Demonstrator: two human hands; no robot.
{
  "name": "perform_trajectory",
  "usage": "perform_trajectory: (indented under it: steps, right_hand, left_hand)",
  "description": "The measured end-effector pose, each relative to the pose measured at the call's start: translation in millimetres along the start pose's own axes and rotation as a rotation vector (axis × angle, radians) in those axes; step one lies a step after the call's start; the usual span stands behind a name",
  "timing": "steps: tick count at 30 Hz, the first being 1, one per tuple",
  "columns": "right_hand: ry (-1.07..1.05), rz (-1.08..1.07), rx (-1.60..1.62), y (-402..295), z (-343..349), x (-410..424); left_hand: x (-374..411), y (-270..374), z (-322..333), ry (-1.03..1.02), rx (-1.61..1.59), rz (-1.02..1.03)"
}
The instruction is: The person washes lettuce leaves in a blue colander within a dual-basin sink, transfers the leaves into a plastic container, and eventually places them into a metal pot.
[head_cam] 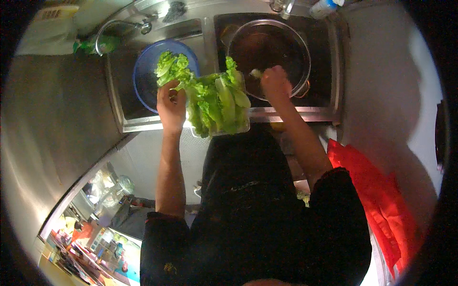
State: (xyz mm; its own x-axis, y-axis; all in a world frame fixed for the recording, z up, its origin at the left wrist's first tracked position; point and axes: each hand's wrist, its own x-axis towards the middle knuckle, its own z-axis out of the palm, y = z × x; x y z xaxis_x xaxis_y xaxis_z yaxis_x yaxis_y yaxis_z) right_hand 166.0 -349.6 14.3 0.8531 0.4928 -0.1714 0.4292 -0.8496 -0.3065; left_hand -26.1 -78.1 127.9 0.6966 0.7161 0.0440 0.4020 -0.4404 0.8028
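Note:
My left hand point(171, 107) curls its fingers and thumb around the lower end of some bright green lettuce leaves point(171, 69). Those leaves hang over a blue-rimmed round basin point(137, 68) in the left sink bowl. Beside that hand, a clear plastic tray point(247, 125) full of lettuce point(216, 103) rests at the sink's front edge. My right hand point(276, 84), blurred, is closed over a large metal-rimmed round basin point(306, 50) in the right bowl. A small pale lettuce piece point(256, 74) sticks out from its fingers.
A curved faucet point(118, 22) arches over the left bowl, and a second tap point(286, 10) stands behind the right one. Nearby are a dark scouring pad point(175, 10), a green bottle point(102, 44) and a white-and-blue container point(323, 7). Red fabric point(372, 203) hangs to my right.

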Motion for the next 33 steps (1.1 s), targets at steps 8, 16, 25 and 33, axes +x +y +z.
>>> perform_trajectory:
  steps: [8,16,25,33]
  right_hand:
    - [0.036,-0.075,-0.238,72,-22,-18]
    - [-0.021,0.061,0.21,31,-82,-58]
    - [0.082,-0.177,0.661,-80,-146,-99]
    - [-0.156,-0.24,0.719,-183,-89,-112]
  left_hand:
    - [-69,2,-18,0.022,-0.007,-0.15]
    - [-87,13,5,-0.152,0.195,-0.082]
    - [-78,-22,-19,-0.289,-0.127,0.014]
    - [-88,-23,-18,-0.169,-0.309,-0.106]
